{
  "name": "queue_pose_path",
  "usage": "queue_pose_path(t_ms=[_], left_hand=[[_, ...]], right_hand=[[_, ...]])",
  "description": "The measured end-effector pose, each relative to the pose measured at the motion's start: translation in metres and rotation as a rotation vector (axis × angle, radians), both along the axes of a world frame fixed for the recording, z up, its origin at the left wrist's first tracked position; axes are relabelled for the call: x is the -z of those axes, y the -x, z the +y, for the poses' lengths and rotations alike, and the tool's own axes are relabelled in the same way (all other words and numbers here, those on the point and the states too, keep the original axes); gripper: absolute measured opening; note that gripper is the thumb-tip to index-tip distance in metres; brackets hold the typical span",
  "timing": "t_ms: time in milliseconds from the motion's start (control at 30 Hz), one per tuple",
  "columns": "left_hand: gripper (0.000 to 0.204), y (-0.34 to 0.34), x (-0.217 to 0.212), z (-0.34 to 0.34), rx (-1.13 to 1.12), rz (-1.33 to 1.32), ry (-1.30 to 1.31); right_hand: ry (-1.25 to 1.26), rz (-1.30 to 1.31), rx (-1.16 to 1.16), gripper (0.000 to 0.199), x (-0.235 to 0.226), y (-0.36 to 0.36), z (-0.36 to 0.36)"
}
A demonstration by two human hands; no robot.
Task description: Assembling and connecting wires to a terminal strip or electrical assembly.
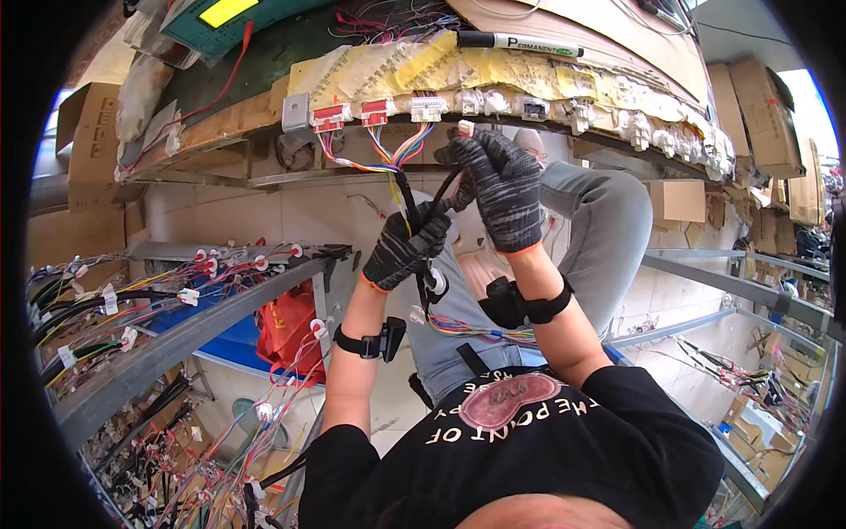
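Note:
My left hand [407, 245], in a dark grey knit glove, is closed round the black-sleeved trunk of a wire harness [402, 187]. The harness fans upward into coloured wires, which end at two red-and-white connectors [374, 113] and a white connector [427, 109] along the board's front edge. My right hand [502, 189], gloved alike, is closed with its fingertips at a small white plug [465, 129] just below that edge. A thin black branch runs between both hands; the right fingers partly hide it. Below my left hand, more coloured wires [476, 330] hang across my lap.
Yellowed tape covers the board [370, 75], with a row of white sockets [639, 128] toward the right. A black-and-white marker [520, 42] lies on top. A teal device [211, 26] stands back left. Metal racks [194, 326] full of harnesses flank me; a red bag [291, 331] is left.

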State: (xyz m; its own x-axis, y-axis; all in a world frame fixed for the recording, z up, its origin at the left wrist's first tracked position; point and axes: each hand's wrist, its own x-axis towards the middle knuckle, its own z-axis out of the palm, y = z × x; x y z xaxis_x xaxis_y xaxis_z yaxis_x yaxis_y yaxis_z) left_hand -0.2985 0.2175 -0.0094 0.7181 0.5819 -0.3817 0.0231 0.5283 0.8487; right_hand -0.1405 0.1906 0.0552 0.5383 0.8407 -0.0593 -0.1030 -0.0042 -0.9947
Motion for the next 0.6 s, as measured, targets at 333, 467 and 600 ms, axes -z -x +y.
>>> queue_pose_path(t_ms=[333, 467, 600], left_hand=[[0.028, -0.005, 0.001, 0.003, 0.052, -0.039, 0.031], [0.034, -0.002, 0.005, 0.005, 0.125, -0.073, 0.033], [0.026, -0.010, 0.001, 0.006, 0.086, -0.095, 0.120]], right_hand=[[0.034, 0.186, -0.110, 0.023, 0.000, -0.010, 0.001], [0.052, 0.174, -0.116, 0.024, -0.005, -0.013, 0.001], [0.094, 0.139, -0.110, 0.026, -0.011, -0.016, 0.004]])
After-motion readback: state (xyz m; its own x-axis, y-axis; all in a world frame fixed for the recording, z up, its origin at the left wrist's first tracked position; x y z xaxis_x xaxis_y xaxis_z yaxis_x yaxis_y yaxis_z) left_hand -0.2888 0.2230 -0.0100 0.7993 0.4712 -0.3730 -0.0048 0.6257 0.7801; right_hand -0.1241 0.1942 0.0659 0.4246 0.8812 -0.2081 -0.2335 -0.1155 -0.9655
